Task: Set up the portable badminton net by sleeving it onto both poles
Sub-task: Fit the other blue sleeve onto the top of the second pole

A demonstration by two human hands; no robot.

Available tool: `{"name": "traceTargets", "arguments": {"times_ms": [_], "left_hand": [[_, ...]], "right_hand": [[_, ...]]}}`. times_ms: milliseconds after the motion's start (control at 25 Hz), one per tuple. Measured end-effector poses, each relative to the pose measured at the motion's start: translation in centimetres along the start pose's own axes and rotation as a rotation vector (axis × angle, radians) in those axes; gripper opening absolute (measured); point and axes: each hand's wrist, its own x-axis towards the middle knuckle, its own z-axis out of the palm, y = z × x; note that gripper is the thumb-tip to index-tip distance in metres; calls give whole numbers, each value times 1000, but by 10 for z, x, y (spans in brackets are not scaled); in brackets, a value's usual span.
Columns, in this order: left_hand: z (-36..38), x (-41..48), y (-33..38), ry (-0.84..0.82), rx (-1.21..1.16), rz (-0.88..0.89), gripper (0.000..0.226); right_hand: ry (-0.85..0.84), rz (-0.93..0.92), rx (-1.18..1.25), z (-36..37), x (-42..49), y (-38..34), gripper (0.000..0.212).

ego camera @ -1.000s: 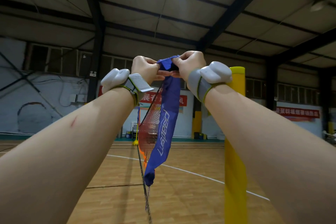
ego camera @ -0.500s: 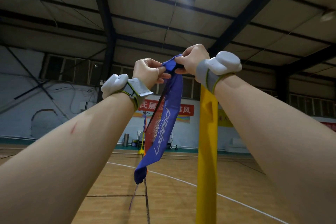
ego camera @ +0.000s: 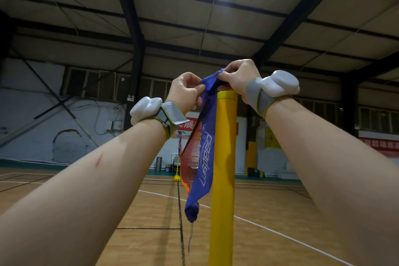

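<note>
Head view: left hand [ego camera: 183,90] and right hand [ego camera: 239,77], grips pinching the sleeve [ego camera: 205,157] mouth above the pole [ego camera: 223,179] top; not yet threaded; net [ego camera: 193,157] far end seemingly hung

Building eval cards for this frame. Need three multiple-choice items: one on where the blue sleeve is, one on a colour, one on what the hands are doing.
1. Where does the blue sleeve hang?
A) Beside the yellow pole, not yet over it
B) Pulled fully down over the pole
C) Flat on the floor

2. What colour is the net mesh joined to the sleeve?
A) White
B) Orange-red
C) Green

3. What holds the sleeve's top end?
A) The left hand and the right hand both pinch it
B) One hand only
C) Nothing, it is draped

Answers:
1 A: the sleeve dangles alongside the pole, and the pole's top is bare.
2 B: the mesh shows orange-red beside the blue fabric.
3 A: fingers of both hands curl on the top edge.
</note>
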Motion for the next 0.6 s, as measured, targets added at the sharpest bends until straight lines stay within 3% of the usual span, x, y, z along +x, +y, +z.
{"name": "traceTargets", "arguments": {"times_ms": [80,320,600], "left_hand": [[6,-4,-2,-20,2,16,21],[27,-20,-7,-24,103,61,15],[31,-28,6,3,87,39,20]], "right_hand": [[33,-30,-64,-4,-4,10,12],[28,37,130,-16,-24,43,22],[21,9,113,-17,-38,46,22]]}}
